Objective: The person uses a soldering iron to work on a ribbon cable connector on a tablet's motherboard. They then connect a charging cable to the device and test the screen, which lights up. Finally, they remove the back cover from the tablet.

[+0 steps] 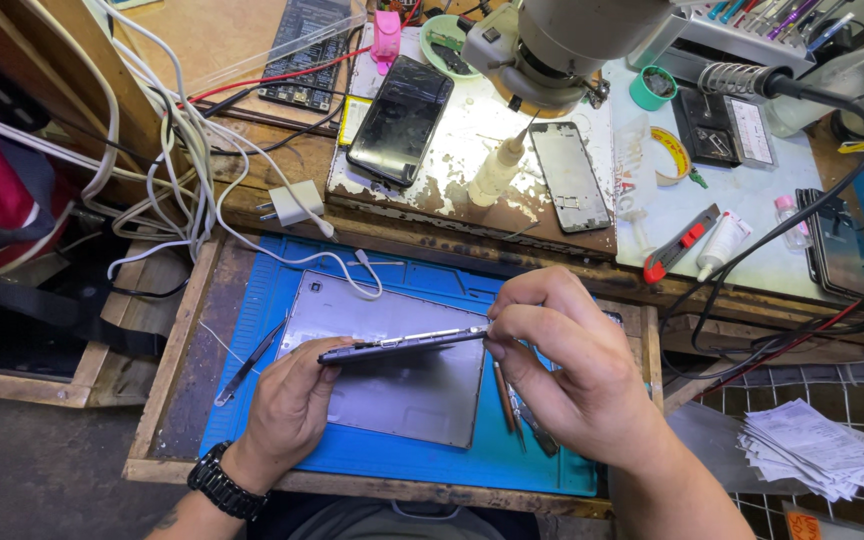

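My left hand (292, 405) holds a thin dark phone (402, 344) edge-on above a grey tablet back (392, 375) that lies on a blue work mat (252, 290). My right hand (567, 365) is pinched shut at the phone's right end, fingers on its top edge; any small tool in the pinch is hidden. A black watch is on my left wrist.
Tweezers (249, 362) lie on the mat at left, and slim tools (512, 405) sit under my right hand. Behind are a black phone (400, 118), a phone frame (570, 176), a glue bottle (497, 168), a microscope head (562, 45), white cables (182, 150) and a paper stack (817, 450).
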